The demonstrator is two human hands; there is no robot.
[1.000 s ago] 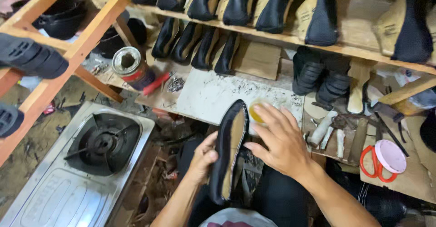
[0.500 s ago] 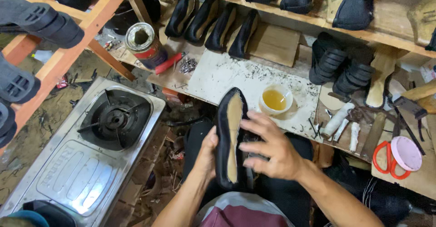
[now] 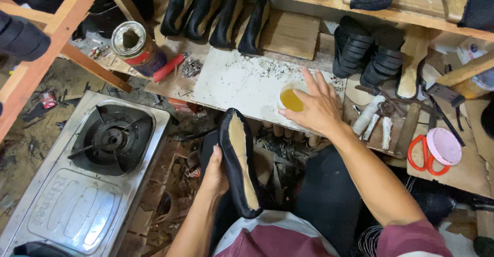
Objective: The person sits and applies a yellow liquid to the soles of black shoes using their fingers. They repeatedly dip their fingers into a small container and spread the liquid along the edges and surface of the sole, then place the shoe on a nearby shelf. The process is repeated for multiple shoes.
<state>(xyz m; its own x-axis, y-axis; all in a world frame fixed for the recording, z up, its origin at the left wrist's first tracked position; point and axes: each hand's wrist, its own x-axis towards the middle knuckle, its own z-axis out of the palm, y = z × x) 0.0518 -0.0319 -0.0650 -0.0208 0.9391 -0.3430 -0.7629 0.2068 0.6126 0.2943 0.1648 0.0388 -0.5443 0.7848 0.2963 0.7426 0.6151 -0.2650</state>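
Beside the knees, a steel single-burner gas stove (image 3: 92,177) on the littered floor. Ahead, a white speckled work slab (image 3: 242,82), with black shoe uppers (image 3: 216,12) lined up behind it. Over the lap, a black shoe upper with tan insole (image 3: 239,162), sole side up, long axis running near-vertical, toe away from the body, heel toward the chest. Cupped from the left by the left hand (image 3: 215,170), thumb against the edge, fingers wrapped behind. Half a second ago steadied by both hands; now released by the right hand (image 3: 314,105), stretched forward, fingers spread, loosely open over a small bowl of yellow glue (image 3: 289,99), holding nothing.
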